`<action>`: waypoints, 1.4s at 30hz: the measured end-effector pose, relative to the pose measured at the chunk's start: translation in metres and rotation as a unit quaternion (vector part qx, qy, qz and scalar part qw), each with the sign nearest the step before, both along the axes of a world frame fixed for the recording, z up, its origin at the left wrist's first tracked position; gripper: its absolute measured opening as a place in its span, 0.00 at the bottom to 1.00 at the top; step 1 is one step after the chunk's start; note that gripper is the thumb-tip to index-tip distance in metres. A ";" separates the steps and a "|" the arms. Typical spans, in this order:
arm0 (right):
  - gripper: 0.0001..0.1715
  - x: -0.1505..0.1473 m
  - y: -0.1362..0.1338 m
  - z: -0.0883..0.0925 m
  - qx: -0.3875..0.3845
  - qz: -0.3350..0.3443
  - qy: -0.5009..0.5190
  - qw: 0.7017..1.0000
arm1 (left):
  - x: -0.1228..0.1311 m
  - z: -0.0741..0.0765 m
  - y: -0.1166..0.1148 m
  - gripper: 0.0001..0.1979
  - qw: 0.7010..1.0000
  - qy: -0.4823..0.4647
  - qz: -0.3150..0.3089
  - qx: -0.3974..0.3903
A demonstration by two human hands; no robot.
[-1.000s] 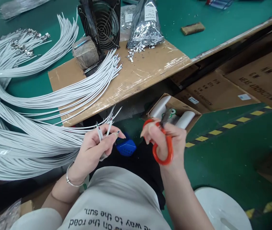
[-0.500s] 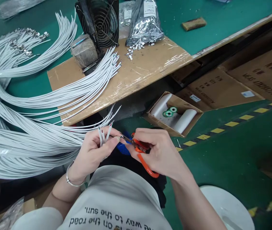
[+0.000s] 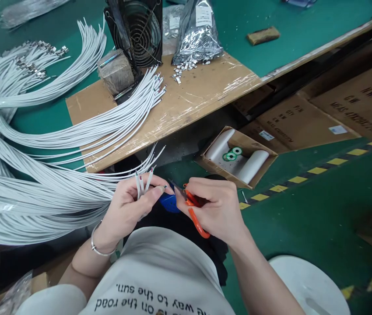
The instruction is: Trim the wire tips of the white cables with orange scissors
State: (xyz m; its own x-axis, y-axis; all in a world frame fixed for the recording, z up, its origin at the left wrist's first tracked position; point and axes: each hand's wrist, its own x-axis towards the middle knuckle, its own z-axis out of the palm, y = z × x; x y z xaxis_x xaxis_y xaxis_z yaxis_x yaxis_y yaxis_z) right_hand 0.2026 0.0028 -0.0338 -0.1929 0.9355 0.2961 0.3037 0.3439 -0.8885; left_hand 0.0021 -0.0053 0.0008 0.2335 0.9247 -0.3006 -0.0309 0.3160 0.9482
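Observation:
My left hand (image 3: 136,199) is closed on several white cables (image 3: 146,181), their stripped ends poking up between the fingers. One cable end with dark wire tips shows at the thumb and forefinger. In my right hand (image 3: 214,203) is a pair of scissors (image 3: 198,223) with orange handles, fingers wrapped round the grips. Its dark blades point up and left, just beside the left fingertips and apart from the cable end. The long bundle of white cables (image 3: 57,192) runs from the left hand back over the bench edge.
Another cable bundle (image 3: 114,124) lies on cardboard (image 3: 205,87) before a black fan (image 3: 142,35). A bag of metal parts (image 3: 197,37) stands beside it, small connectors spilled in front. Below the bench are an open carton (image 3: 258,177) with spools and a white round stool (image 3: 307,284).
The scissors have drawn slightly away from the cable end, their blades now tilted more upward. My left hand has stayed almost in place with the cables.

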 end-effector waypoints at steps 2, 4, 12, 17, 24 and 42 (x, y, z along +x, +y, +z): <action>0.31 0.001 0.000 -0.002 -0.006 -0.046 0.026 0.999 | -0.001 0.000 0.000 0.16 1.000 0.009 -0.003 -0.003; 0.30 0.004 0.001 -0.002 -0.024 -0.094 0.050 0.994 | -0.001 0.000 0.001 0.16 1.000 0.015 -0.004 -0.003; 0.08 0.009 0.008 0.008 -0.092 -0.094 0.157 0.979 | -0.001 -0.001 0.001 0.17 1.000 0.007 -0.015 -0.023; 0.04 0.005 0.010 0.011 -0.098 -0.077 0.168 0.978 | -0.002 0.000 0.000 0.18 0.999 -0.006 -0.017 -0.042; 0.04 0.001 0.015 0.014 -0.094 -0.056 0.169 0.980 | -0.001 0.000 0.000 0.20 0.998 -0.009 -0.027 -0.059; 0.17 -0.007 0.017 0.013 -0.170 -0.053 0.185 0.966 | -0.007 -0.001 0.000 0.20 0.998 -0.011 -0.017 -0.057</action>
State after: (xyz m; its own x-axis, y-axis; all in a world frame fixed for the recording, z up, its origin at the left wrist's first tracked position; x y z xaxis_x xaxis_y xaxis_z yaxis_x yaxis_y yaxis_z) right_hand 0.1958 0.0200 -0.0210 -0.0308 0.9995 -0.0008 -0.0397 -0.0020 -0.9992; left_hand -0.0046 -0.0057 -0.0002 0.2714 0.8766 -0.3974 -0.0388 0.4225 0.9055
